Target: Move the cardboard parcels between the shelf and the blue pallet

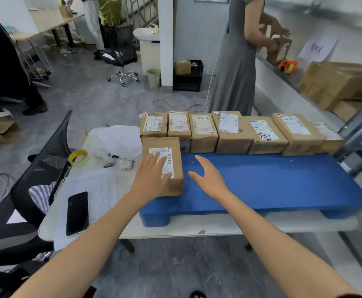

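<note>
Starting left of the blue pallet (272, 181), a black phone (77, 212) lies face up on a sheet of paper (94, 190). A roll of yellow tape (79, 158) sits further back on that same side. On the pallet's left end stands a single cardboard parcel (169, 151), label up. The left hand (152, 177) lies flat on top of it, fingers straight and spread across the white label, gripping nothing. Just right of that parcel, over bare pallet, hangs the right hand (210, 179), fingers loosely extended, thumb splayed, palm turned towards the box, and empty. Whether it touches the pallet cannot be told. Along the pallet's far edge runs a row of labelled parcels (231, 134), side by side from its left end to its right. Beyond the pallet's right end rises the grey metal shelf (358, 130), with more cardboard boxes (335, 82) piled by it.
</note>
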